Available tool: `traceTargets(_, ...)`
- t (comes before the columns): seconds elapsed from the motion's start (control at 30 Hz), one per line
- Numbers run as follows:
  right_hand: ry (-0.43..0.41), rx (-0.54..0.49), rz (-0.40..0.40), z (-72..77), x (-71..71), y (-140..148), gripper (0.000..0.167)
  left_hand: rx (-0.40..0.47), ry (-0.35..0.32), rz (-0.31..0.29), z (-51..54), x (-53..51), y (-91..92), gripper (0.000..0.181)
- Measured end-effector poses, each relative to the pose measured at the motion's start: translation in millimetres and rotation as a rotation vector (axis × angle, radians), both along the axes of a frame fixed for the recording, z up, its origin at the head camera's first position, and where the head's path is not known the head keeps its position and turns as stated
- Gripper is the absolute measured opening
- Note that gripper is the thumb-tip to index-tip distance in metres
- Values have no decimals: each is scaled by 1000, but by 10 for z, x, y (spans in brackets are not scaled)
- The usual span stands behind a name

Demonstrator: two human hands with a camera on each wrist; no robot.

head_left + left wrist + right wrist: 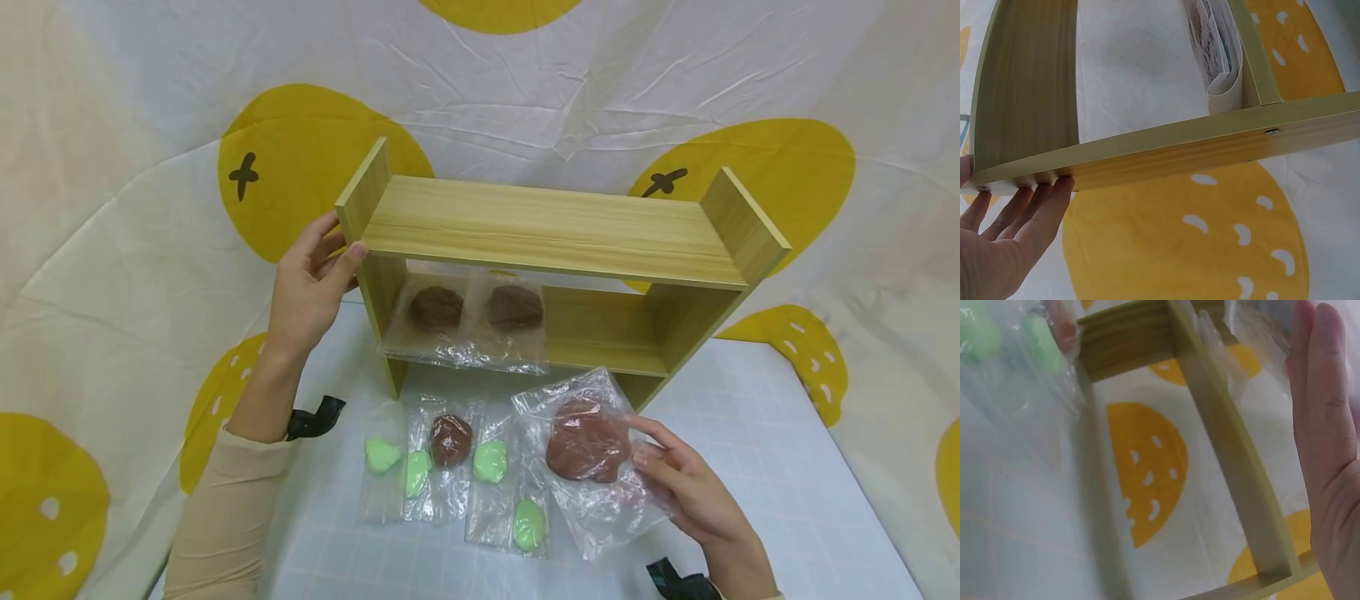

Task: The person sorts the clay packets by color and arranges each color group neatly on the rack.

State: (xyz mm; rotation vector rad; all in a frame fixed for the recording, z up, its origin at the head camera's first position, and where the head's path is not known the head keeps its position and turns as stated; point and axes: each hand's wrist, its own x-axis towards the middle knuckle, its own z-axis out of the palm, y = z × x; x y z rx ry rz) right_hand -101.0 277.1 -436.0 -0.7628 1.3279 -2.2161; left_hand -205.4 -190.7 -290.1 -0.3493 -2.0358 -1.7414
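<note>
A small wooden shelf (600, 329) stands upright on the table. My left hand (307, 283) holds its left side panel, with the thumb at the front edge and the fingers (1041, 212) along the outer face. In my right hand (693, 487) is a clear plastic bag with a reddish-brown lump (588, 442), pinched by the bag's right edge in front of the shelf. Two bagged dark brown lumps (437, 309) lie side by side on the lower board, their bags overhanging its front. In the right wrist view the bag is only partly seen beside the fingers (1325, 387).
On the table (322, 517) before the shelf lie several small bags with light green lumps (491, 462) and one with a brown ball (452, 440). Behind the shelf hangs a white cloth (525, 92) with yellow shapes. Black straps (315, 417) are at both wrists.
</note>
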Motion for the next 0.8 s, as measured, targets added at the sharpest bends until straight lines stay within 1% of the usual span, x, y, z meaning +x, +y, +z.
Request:
traceTargets(0.1,4,3,-30,39,-13,-17,55,4,5,-7,1,0,0,49)
traceTargets(0.27,-18,45,-135,96,-51,-60,52,7,10,-11,0,-2,0,49)
traceTargets(0.4,-20,51,-209,124,-98,-119,51,0,5,-5,-1,-3,-1,49)
traceTargets(0.5,-31,66,-279,146,-145,-179,51,4,1,-7,0,-2,-3,49)
traceTargets(0.63,-63,108,-404,167,-224,-267,49,8,3,-8,-1,-3,-1,49)
traceTargets(0.73,-91,104,-474,177,-289,-332,47,-1,7,-4,-1,-5,3,50)
traceTargets(0.8,-104,69,-495,187,-336,-371,47,-4,9,-4,1,-7,2,50)
